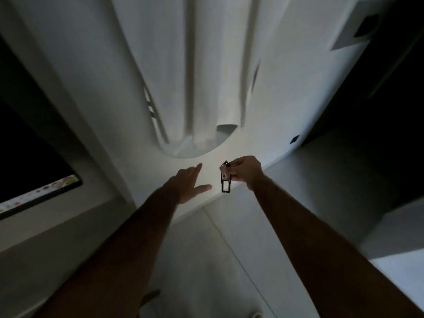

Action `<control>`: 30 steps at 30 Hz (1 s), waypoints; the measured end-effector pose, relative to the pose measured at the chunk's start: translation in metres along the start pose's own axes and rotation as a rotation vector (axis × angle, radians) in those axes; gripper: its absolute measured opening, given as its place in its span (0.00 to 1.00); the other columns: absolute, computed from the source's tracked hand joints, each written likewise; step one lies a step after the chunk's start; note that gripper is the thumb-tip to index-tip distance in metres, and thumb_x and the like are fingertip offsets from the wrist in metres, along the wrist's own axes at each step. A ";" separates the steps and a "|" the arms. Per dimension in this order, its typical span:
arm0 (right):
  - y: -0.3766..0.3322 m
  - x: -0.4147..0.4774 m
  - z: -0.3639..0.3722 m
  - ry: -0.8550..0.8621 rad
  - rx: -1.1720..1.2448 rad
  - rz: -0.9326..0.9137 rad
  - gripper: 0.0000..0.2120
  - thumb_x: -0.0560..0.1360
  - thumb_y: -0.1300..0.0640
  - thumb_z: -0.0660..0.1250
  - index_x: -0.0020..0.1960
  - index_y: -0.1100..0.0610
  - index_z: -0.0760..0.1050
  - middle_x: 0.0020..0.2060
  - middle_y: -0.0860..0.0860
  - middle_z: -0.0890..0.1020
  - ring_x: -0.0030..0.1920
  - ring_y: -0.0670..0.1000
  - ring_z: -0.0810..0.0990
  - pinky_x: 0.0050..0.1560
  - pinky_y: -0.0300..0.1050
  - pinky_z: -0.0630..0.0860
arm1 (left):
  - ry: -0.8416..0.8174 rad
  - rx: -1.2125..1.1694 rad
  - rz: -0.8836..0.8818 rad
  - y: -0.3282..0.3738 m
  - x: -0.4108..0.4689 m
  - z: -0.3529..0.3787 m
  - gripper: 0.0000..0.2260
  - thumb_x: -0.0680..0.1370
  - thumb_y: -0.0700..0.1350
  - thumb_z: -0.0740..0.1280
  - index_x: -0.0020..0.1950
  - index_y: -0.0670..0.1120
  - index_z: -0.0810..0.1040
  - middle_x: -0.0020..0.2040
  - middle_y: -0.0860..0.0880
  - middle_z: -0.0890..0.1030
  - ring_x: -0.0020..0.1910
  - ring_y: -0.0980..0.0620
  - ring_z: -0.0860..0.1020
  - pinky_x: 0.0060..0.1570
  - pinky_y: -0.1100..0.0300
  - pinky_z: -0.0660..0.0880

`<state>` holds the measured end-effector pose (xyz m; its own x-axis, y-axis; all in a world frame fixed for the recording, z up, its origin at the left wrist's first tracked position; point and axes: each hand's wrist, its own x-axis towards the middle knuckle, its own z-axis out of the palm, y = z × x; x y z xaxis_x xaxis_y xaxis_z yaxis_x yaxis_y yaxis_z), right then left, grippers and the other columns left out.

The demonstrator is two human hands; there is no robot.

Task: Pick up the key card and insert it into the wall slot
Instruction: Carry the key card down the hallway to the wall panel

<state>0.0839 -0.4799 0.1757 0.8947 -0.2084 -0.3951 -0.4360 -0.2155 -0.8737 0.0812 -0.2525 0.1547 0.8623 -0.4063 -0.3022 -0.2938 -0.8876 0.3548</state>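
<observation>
My right hand (245, 171) is raised in front of a pale wall and pinches the top of the key card (226, 181), a small dark-framed tag on a ring that hangs down from my fingers. To its left, my left hand (189, 183) is held out with fingers spread and nothing in it, a short gap from the card. A small dark square plate (294, 139) sits on the wall up and to the right of my right hand. Whether it is the slot I cannot tell. The room is dim.
A large white rounded fixture (195, 88) with grooves hangs on the wall above my hands. A dark screen (34, 157) with a strip of coloured icons is at the left. A dark opening (378, 111) lies at the right, and a pale ledge (394, 237) below it.
</observation>
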 end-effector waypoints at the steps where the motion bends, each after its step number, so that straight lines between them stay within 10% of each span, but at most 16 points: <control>1: -0.008 -0.001 -0.024 0.013 0.017 -0.019 0.16 0.58 0.62 0.84 0.40 0.68 0.84 0.39 0.61 0.88 0.39 0.59 0.88 0.45 0.55 0.86 | 0.010 0.009 0.032 0.018 0.008 -0.009 0.44 0.76 0.72 0.58 0.83 0.50 0.46 0.82 0.45 0.60 0.78 0.42 0.61 0.74 0.42 0.63; 20: -0.095 -0.063 -0.415 0.311 0.068 -0.352 0.16 0.64 0.67 0.80 0.50 0.69 0.82 0.48 0.66 0.86 0.48 0.63 0.87 0.43 0.45 0.86 | 0.281 0.148 0.507 0.389 0.115 -0.138 0.45 0.76 0.73 0.59 0.83 0.50 0.48 0.83 0.47 0.58 0.81 0.44 0.57 0.77 0.45 0.59; 30: -0.108 -0.079 -0.524 0.507 -0.023 -0.411 0.15 0.69 0.62 0.78 0.55 0.61 0.81 0.48 0.55 0.86 0.44 0.48 0.86 0.35 0.33 0.81 | 0.407 0.153 0.733 0.507 0.161 -0.167 0.41 0.78 0.69 0.60 0.83 0.48 0.52 0.83 0.47 0.59 0.81 0.47 0.58 0.78 0.48 0.59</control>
<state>0.0091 -0.9402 0.4499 0.8350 -0.5271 0.1578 -0.0749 -0.3930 -0.9165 0.1396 -0.7317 0.4336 0.5051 -0.8060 0.3086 -0.8628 -0.4624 0.2044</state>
